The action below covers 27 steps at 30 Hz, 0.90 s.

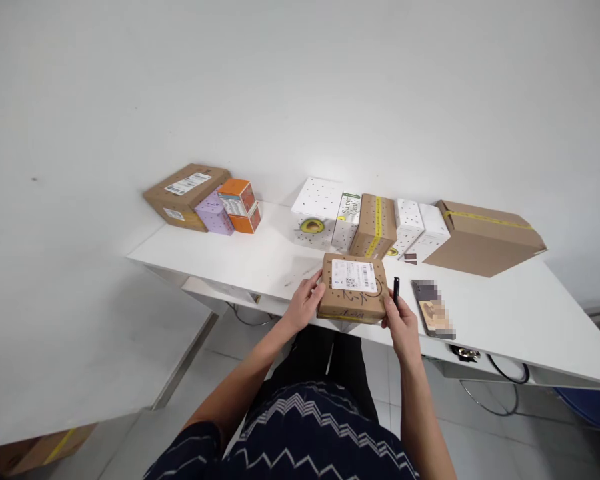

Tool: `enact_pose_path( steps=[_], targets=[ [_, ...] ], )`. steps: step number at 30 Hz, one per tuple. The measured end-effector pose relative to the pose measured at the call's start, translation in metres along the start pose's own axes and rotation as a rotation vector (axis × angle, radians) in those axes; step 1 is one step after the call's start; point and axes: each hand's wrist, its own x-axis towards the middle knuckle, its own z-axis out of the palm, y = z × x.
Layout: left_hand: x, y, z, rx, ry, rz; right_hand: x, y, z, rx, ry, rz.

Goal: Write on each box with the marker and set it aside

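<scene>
A small brown cardboard box (353,288) with a white shipping label and black pen marks on top lies at the near edge of the white table (505,313). My left hand (306,303) grips its left side. My right hand (403,325) holds its right side. A black pen (396,290) lies on the table just right of the box, close to my right hand's fingers.
A phone (433,309) lies right of the pen. Behind stand white dotted boxes (316,211), a taped brown box (375,226) and a large flat carton (485,237). At far left sit a brown parcel (185,193), a purple box (214,213) and orange boxes (240,205).
</scene>
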Motion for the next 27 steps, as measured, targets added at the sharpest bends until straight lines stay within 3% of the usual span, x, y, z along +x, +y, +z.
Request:
enact_pose_path(
  steps=[3,8,10,12,16,21,27],
  targets=[
    [0.003,-0.006,0.004,0.003,-0.027,-0.011,-0.002,0.000,0.004,-0.033,0.029,0.030],
    [0.009,0.000,-0.001,0.001,-0.041,-0.155,-0.004,-0.007,0.008,-0.119,0.077,-0.018],
    [0.012,0.012,-0.002,0.091,0.023,-0.066,-0.003,-0.010,0.008,-0.243,0.153,-0.127],
    [0.013,0.027,0.001,0.251,0.074,0.113,-0.002,-0.014,0.008,-0.391,0.210,-0.295],
    [0.010,0.052,0.014,0.552,0.015,0.354,0.002,-0.023,0.010,-0.616,0.075,-0.511],
    [0.007,0.062,0.023,0.753,-0.007,0.409,0.005,-0.037,0.008,-0.863,-0.087,-0.517],
    [0.005,0.066,0.031,0.965,0.022,0.447,-0.002,-0.056,0.011,-1.147,-0.166,-0.466]
  ],
)
